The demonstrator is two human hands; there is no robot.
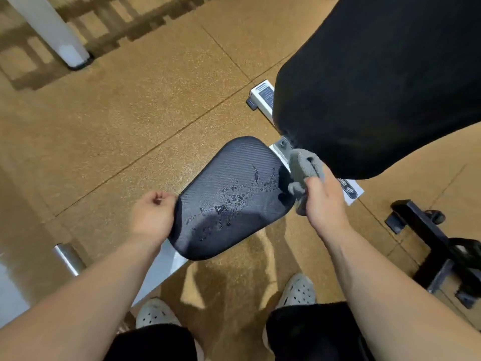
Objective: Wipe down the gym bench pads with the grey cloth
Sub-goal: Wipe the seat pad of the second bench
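A dark ribbed seat pad (223, 175) sits in the middle of the view, with drops of liquid spread over its right half. Above right rises the large black back pad (385, 82). My right hand (324, 201) grips the bunched grey cloth (303, 169) at the seat pad's right edge, in the gap below the back pad. My left hand (153, 214) is at the seat pad's left edge with its fingers curled; whether they grip the edge is hard to tell.
The bench's white frame (263, 96) runs under the pads on a tan speckled floor. A white post (49, 29) stands far left. A black metal stand (429, 241) lies at right. My two feet in white shoes (298, 291) are below the seat pad.
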